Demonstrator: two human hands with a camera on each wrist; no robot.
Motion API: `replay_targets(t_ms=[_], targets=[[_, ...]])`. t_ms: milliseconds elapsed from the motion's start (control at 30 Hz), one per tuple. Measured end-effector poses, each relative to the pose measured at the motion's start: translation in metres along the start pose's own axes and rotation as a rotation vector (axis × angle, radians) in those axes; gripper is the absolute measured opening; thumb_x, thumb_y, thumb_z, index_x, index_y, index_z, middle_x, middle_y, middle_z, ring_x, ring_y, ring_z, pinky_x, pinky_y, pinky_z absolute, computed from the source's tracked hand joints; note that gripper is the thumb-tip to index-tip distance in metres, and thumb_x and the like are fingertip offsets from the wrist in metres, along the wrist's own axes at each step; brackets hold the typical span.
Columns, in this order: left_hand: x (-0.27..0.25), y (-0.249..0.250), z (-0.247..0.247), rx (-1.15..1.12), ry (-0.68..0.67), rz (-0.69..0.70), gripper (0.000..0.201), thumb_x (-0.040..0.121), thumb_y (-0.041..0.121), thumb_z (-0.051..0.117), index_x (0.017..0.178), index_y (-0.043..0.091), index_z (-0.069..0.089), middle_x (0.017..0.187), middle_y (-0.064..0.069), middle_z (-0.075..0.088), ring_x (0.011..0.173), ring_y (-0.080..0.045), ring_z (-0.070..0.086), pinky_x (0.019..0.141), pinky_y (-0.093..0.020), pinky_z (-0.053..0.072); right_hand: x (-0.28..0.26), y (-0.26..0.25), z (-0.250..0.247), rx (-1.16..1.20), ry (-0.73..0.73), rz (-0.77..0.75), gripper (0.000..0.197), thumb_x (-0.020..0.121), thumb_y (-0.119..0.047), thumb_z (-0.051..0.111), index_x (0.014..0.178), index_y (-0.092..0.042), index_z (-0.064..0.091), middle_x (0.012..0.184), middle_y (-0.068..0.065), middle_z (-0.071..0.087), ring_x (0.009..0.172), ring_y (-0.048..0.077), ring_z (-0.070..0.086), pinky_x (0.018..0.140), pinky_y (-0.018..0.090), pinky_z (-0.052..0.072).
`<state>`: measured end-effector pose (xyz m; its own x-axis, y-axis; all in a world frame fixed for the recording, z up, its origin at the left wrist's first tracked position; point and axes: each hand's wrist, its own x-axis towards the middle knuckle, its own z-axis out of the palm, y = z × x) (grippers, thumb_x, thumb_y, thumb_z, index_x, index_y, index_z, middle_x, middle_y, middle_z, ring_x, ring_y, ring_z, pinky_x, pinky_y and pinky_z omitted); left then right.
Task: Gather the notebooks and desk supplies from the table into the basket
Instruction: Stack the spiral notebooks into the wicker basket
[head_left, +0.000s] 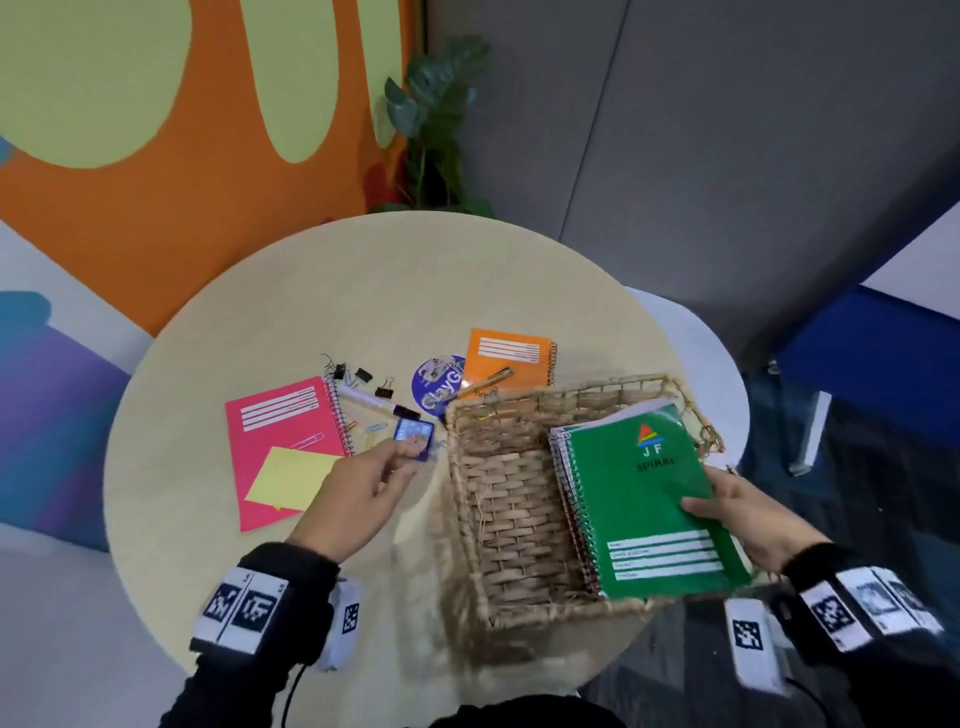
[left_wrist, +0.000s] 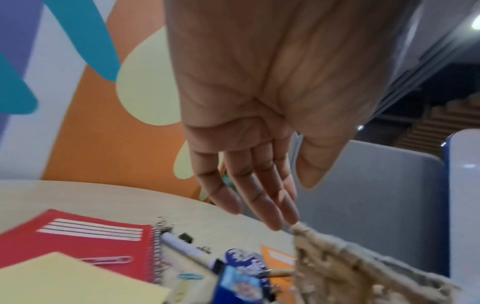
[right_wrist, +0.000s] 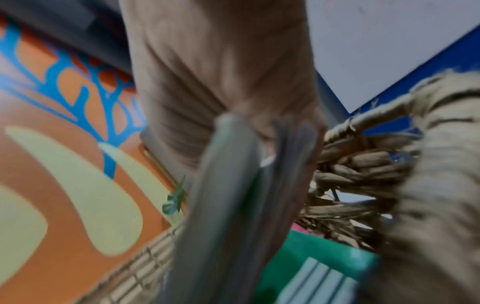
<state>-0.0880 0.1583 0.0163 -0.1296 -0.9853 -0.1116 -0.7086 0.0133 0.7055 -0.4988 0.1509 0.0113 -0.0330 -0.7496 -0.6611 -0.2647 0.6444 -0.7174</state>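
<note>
Round pale table (head_left: 249, 332), seen from the head camera, carrying the items to be gathered. Toward its left edge lies one pink spiral notebook (head_left: 280, 426) with white ruled lines on the cover; one yellow sticky pad (head_left: 291, 475) and one pink paper clip (head_left: 307, 441) lie on it. Beside its spiral edge are three black binder clips (head_left: 363, 375), one white marker with a dark cap (head_left: 371, 401) and further small paper clips, blurred and not countable. Next comes one small blue rectangular item (head_left: 414, 439), whose kind cannot be told. The left hand (head_left: 358, 496) hovers over the table near its front edge, fingers straight and relaxed, fingertips at that blue item; contact cannot be told, and the left wrist view shows the palm spread and holding nothing. Toward the far edge lie one round blue sticker or disc (head_left: 436, 382) and one orange spiral notebook (head_left: 506, 358) with one tan pen (head_left: 485, 382) across it. The woven wicker basket (head_left: 498, 519) stands at the table's right edge. Inside it, against its right wall, sits a stack of spiral notebooks topped by one green notebook (head_left: 644, 499) marked "JF SPIRAL"; the number beneath is unclear. The right hand (head_left: 748, 519) grips this stack at its right edge, thumb on the green cover, fingers beneath.
</note>
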Motion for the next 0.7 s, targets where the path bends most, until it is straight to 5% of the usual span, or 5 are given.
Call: replay_targets(t_ms=[100,167,300,533,700], targets=[[0.001,-0.031,-0.008,0.061,0.013,-0.09,0.022,0.092,0.016,0.055,0.113,0.017,0.062,0.094,-0.003,0.072,0.085,-0.02,0.067,0.075,-0.028,0.047,0.015,0.01,0.006,-0.445,0.188,0.02,0.009,0.089,-0.01,0.062,0.097,-0.013,0.062,0.11,0.013,0.071,0.091,0.025,0.067,0.084,0.036,0.054],[0.005,-0.051,-0.015,0.139,0.0,-0.106,0.023,0.092,0.013,0.055,0.113,0.014,0.062,0.096,-0.005,0.072,0.086,-0.02,0.066,0.074,-0.027,0.045,0.022,0.01,0.01,-0.889,0.255,0.043,0.022,0.086,-0.027,0.067,0.099,-0.012,0.058,0.11,0.012,0.069,0.09,0.024,0.062,0.066,0.025,0.045],[0.025,-0.079,-0.036,0.311,-0.011,-0.076,0.024,0.089,0.009,0.057,0.113,0.01,0.062,0.105,-0.006,0.068,0.099,-0.025,0.063,0.078,-0.029,0.044,0.019,-0.004,0.023,-1.128,0.327,0.047,0.033,0.08,-0.028,0.066,0.102,-0.01,0.049,0.114,0.018,0.067,0.103,0.032,0.063,0.071,0.03,0.039],[0.082,-0.098,-0.068,0.805,-0.134,0.039,0.043,0.087,0.009,0.057,0.129,0.012,0.052,0.128,-0.011,0.055,0.116,-0.028,0.049,0.088,-0.038,0.049,0.033,-0.105,0.059,-0.567,0.4,-0.337,0.046,0.085,-0.022,0.067,0.127,-0.009,0.053,0.114,0.008,0.064,0.105,0.029,0.062,0.092,0.042,0.05],[0.113,-0.104,-0.063,1.062,-0.353,0.146,0.052,0.095,0.018,0.046,0.144,0.024,0.029,0.141,-0.007,0.039,0.125,-0.023,0.041,0.089,-0.031,0.049,0.093,-0.172,0.111,-0.001,0.247,-0.295,0.033,0.087,-0.014,0.062,0.117,-0.008,0.051,0.114,0.012,0.054,0.095,0.023,0.054,0.083,0.037,0.048]])
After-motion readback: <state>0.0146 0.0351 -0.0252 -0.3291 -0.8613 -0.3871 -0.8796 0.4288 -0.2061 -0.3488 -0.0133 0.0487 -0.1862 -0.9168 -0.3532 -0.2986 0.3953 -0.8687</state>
